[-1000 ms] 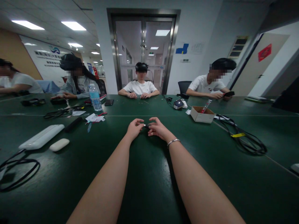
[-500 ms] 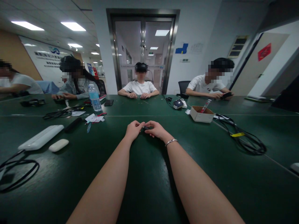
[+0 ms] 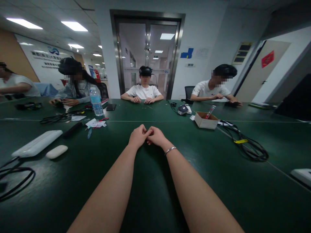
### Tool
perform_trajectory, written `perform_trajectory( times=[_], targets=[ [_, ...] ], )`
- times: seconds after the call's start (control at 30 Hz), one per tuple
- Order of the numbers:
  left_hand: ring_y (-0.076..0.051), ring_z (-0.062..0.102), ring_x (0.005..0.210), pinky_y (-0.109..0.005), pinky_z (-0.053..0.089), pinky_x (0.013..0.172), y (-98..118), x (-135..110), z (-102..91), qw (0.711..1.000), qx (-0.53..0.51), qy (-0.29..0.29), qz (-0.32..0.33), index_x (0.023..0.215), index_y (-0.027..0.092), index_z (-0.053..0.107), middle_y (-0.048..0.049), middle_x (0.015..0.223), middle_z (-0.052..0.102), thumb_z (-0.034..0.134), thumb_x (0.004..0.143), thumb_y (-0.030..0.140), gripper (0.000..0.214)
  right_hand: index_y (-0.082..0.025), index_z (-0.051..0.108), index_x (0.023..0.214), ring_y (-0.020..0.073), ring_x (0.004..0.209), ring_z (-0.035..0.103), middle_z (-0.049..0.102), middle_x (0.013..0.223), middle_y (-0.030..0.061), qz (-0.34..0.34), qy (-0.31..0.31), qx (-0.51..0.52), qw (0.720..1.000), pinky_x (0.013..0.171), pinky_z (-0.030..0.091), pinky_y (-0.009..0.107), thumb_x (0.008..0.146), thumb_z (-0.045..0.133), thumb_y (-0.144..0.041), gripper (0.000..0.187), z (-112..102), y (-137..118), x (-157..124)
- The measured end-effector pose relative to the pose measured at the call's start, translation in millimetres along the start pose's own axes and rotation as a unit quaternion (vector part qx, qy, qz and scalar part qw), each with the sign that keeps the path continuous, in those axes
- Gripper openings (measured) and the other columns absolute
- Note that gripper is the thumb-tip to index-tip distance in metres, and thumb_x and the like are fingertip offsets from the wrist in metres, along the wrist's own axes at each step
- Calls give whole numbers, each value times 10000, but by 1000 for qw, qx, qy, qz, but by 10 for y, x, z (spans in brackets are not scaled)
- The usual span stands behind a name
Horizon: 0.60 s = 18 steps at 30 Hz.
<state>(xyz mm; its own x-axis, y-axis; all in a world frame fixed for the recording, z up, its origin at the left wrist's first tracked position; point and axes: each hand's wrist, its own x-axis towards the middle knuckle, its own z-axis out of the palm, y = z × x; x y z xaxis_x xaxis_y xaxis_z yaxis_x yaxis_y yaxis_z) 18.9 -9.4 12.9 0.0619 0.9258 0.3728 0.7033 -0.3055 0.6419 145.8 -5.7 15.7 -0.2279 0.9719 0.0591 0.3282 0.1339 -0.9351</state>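
Observation:
Both my arms reach out over the dark green table. My left hand and my right hand are pressed together at the middle of the table, fingers curled. Between their fingertips sits a small dark object, almost wholly hidden, and I cannot make out what it is. A thin silver bracelet circles my right wrist.
A white keyboard and white mouse lie left, with a black cable nearer. A water bottle, papers, a cardboard box and a cable coil stand farther off. Several people sit across the table.
My hands have closed together until they touch, hiding most of the small dark object that showed between them. The view has shifted slightly left.

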Motion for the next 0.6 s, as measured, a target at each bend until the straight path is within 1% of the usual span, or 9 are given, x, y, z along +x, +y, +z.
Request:
perform_trajectory(
  times=[0.17, 0.23, 0.3, 0.33, 0.37, 0.4, 0.47, 0.53, 0.6],
  targets=[
    [-163, 545, 686, -261, 341, 569, 191, -141, -89, 997, 76, -8, 12, 923, 214, 533, -25, 796, 599, 409, 857, 541, 355, -187, 419, 797, 112, 410, 592, 569, 529, -63, 22, -36, 118, 992, 383, 510, 176, 760, 595, 24, 277, -21, 27, -86],
    [-170, 561, 731, -271, 373, 609, 270, -205, -206, 990, 119, -31, 66, 982, 211, 539, -44, 875, 606, 405, 874, 482, 322, -182, 424, 808, 118, 471, 629, 609, 604, -37, 34, -54, 151, 986, 434, 541, 185, 745, 644, -7, 288, -133, 43, -164],
    [-175, 572, 776, -279, 399, 662, 316, -293, -430, 970, 169, -82, 154, 972, 209, 561, -54, 924, 609, 415, 876, 405, 263, -173, 438, 807, 124, 551, 660, 653, 713, 5, 48, -67, 165, 983, 500, 562, 188, 716, 704, -50, 307, -332, 70, -294],
    [-177, 577, 793, -281, 409, 682, 319, -357, -588, 957, 191, -109, 189, 955, 212, 572, -54, 932, 613, 405, 878, 370, 242, -170, 449, 812, 123, 585, 668, 669, 779, 29, 52, -69, 164, 983, 525, 565, 185, 700, 736, -82, 319, -460, 88, -384],
    [-177, 584, 800, -284, 417, 696, 304, -438, -777, 948, 209, -127, 202, 958, 217, 577, -51, 937, 620, 381, 883, 339, 242, -168, 460, 825, 124, 608, 671, 677, 837, 51, 56, -65, 158, 984, 544, 566, 185, 689, 763, -132, 334, -601, 108, -494],
    [-177, 591, 794, -289, 427, 699, 269, -539, -992, 946, 223, -135, 193, 980, 228, 576, -45, 936, 630, 358, 885, 325, 257, -168, 468, 844, 126, 612, 670, 680, 863, 68, 62, -57, 148, 985, 549, 565, 189, 682, 785, -198, 357, -752, 129, -624],
    [-189, 608, 795, -311, 449, 710, 132, -798, -1474, 944, 260, -142, 145, 1040, 260, 578, -35, 956, 650, 367, 869, 350, 287, -180, 466, 883, 130, 566, 652, 684, 875, 81, 69, -30, 119, 990, 513, 556, 210, 660, 804, -340, 435, -1056, 168, -938],
    [-218, 612, 865, -368, 459, 786, -83, -1113, -1963, 941, 307, -115, 79, 1056, 296, 596, -18, 973, 663, 416, 829, 443, 325, -194, 467, 865, 134, 549, 638, 685, 914, 95, 73, -4, 91, 993, 502, 549, 234, 650, 789, -456, 467, -1342, 200, -1303],
    [-247, 584, 969, -476, 415, 890, -328, -1441, -2372, 938, 328, -107, 22, 1070, 377, 588, 62, 972, 667, 437, 774, 565, 381, -202, 497, 817, 142, 566, 636, 677, 976, 127, 84, 25, 58, 994, 525, 552, 257, 656, 762, -526, 448, -1605, 235, -1685]
  ],
)
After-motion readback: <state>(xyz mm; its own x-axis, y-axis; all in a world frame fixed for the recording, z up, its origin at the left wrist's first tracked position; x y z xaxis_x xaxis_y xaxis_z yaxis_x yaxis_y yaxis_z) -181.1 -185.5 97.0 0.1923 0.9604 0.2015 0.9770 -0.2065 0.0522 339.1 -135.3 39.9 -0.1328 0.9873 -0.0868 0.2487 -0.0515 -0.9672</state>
